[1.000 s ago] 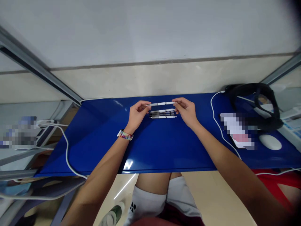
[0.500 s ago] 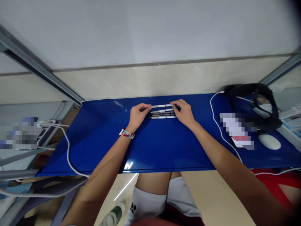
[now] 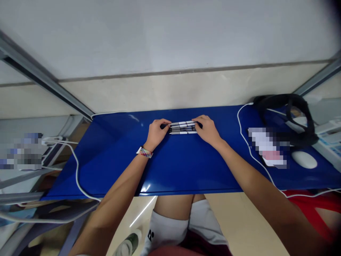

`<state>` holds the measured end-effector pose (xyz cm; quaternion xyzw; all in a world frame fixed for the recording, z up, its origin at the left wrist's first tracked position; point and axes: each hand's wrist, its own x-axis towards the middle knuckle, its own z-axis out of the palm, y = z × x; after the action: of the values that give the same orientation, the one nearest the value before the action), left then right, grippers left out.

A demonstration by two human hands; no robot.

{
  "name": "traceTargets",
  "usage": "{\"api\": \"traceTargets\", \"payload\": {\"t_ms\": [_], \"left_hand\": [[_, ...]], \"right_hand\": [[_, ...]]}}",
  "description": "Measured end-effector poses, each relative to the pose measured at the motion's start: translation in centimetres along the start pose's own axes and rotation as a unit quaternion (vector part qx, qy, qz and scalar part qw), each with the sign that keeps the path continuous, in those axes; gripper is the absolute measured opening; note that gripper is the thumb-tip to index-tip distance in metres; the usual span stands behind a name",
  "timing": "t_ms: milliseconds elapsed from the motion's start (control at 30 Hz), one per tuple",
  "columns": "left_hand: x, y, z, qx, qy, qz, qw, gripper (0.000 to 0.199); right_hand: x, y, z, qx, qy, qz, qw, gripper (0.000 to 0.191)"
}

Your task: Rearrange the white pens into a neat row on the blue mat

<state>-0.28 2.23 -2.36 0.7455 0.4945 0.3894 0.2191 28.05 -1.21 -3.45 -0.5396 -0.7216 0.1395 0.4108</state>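
Several slim pens [image 3: 183,128] with white, grey and black parts lie side by side on the blue table [image 3: 186,163], roughly parallel to its far edge. My left hand [image 3: 158,131] pinches the left end of the farthest pen [image 3: 182,123] between thumb and fingers. At that pen's other end, my right hand [image 3: 207,128] has its thumb and fingers closed around the tip, hiding the right ends of some pens. The farthest pen lies close against the rest of the row. A patterned band is on my left wrist.
Toward the right lie a blurred-out phone-like object [image 3: 268,147], a white computer mouse [image 3: 304,159] and a black padded strap [image 3: 306,121]. A white cable [image 3: 241,129] runs beside them. Another cable [image 3: 77,167] crosses the left edge. A wall [image 3: 170,90] rises behind the table.
Both hands have drawn the farthest pen slightly nearer to me, closing the gap between it and the other pens.
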Motion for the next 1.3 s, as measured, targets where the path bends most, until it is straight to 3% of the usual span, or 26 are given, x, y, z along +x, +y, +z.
{"api": "traceTargets", "payload": {"t_ms": [300, 567, 933, 1167, 1300], "left_hand": [[0.0, 0.0, 0.0, 0.016, -0.016, -0.007, 1.0, 0.028], [0.2, -0.5, 0.0, -0.042, -0.007, -0.015, 0.999, 0.03], [-0.1, 0.3, 0.1, -0.071, 0.002, -0.023, 0.997, 0.024], [-0.5, 1.6, 1.4, -0.218, -0.011, -0.022, 0.976, 0.047], [0.0, 1.1, 2.6, -0.364, -0.024, -0.062, 0.929, 0.057]], "right_hand": [[-0.2, -0.1, -0.2, 0.004, -0.004, 0.011, 1.0, 0.032], [-0.4, -0.3, -0.4, 0.003, -0.005, 0.021, 1.0, 0.028], [-0.4, -0.2, -0.3, 0.011, 0.022, 0.005, 1.0, 0.03], [0.1, -0.1, 0.4, 0.129, 0.051, 0.06, 0.989, 0.037], [0.5, 0.6, 1.5, 0.23, 0.062, 0.101, 0.966, 0.039]]}}
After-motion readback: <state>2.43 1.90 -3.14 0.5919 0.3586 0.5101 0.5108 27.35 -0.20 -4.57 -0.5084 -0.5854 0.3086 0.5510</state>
